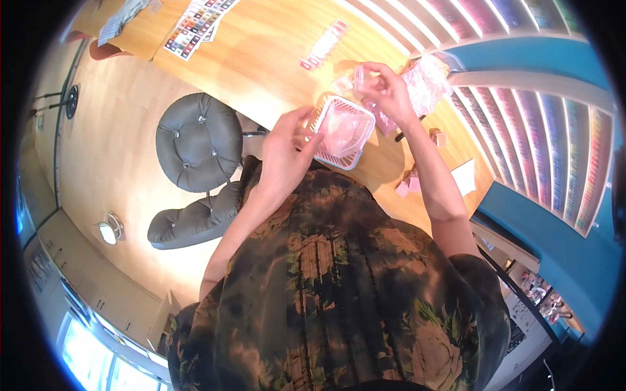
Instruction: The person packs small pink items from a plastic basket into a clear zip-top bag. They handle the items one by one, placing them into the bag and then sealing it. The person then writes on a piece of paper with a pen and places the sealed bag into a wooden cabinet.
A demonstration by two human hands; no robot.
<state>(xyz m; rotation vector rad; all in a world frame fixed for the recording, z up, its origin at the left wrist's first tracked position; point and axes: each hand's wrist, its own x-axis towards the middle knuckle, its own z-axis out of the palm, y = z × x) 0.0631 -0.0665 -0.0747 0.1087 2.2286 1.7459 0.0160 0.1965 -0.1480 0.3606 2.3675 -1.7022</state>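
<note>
A white open-weave basket (358, 158) with a squarish rim stands by the table's near edge, with clear pinkish plastic (342, 130) inside. My left hand (287, 143) is at its left side, thumb over the rim and fingers curled against the outer wall; the fingertips are slightly blurred. Beyond the basket to the right, my right hand (389, 94) is raised and pinches a small clear plastic piece (359, 77), whose exact kind I cannot make out. Just behind that hand lies a heap of clear plastic bags (427, 81).
A red-and-white strip (323, 45) and colour-chart sheets (195, 29) lie farther along the wooden table (267, 58). Small pink packets (409, 184) and a white paper (463, 177) are to my right. Racks of coloured items (535, 137) line the wall. A dark cushioned chair (195, 143) stands left.
</note>
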